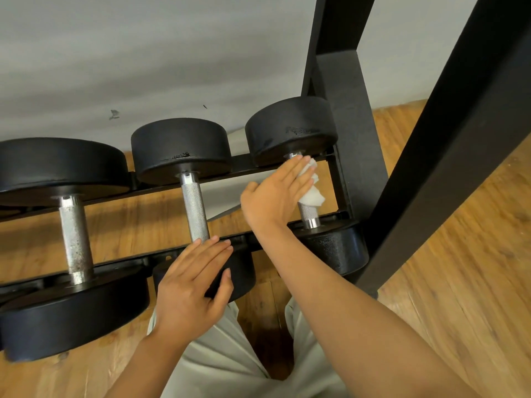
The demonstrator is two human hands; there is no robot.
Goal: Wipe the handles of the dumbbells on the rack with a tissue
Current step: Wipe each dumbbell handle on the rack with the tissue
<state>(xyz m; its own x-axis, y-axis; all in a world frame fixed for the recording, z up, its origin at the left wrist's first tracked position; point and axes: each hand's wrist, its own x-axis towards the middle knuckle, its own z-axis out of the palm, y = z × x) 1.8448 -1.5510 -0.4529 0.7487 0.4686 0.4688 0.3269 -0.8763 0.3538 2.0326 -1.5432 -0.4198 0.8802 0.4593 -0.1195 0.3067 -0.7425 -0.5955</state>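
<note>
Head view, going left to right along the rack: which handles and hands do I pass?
Rusty handle → middle handle → left hand on the middle dumbbell's near weight → right hand pressing the tissue on the right handle.

A gym: dumbbells (195,179) on a black rack (253,163).
</note>
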